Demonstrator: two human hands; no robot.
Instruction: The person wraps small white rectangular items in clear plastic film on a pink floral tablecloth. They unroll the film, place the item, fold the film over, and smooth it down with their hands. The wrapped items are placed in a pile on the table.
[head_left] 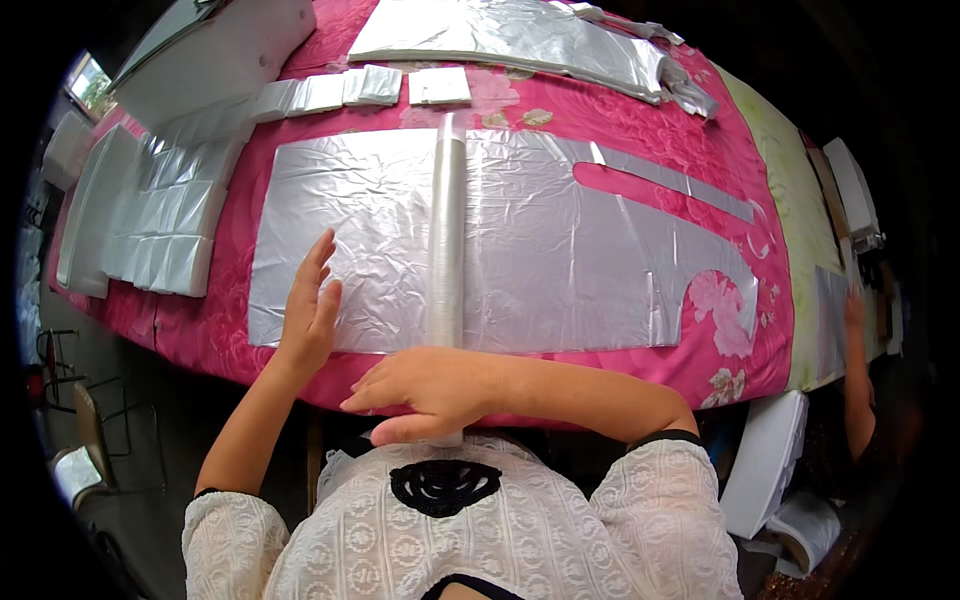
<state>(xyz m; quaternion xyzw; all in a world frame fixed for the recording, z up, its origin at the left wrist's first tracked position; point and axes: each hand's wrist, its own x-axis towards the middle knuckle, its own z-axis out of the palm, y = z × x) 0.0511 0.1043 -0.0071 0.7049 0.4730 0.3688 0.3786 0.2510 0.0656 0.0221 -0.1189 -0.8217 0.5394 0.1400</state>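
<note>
A thin, silvery translucent plastic bag with handle cut-outs at its right end lies flat and creased before me. Across it, running from far to near, rests a long clear tube. My left hand is over the bag's near left part, its fingers stretched out and nothing held. Over the tube's near end, close to my body, is my right hand, fingers extended to the left and thumb apart; it covers part of the tube. Whether the palm touches the tube I cannot tell.
A pink flowered cloth covers the table. Stacked folded plastic packs stand left, with a white box behind. Smaller packs and a pile of flat bags lie at the far side. Another person's arm shows at right.
</note>
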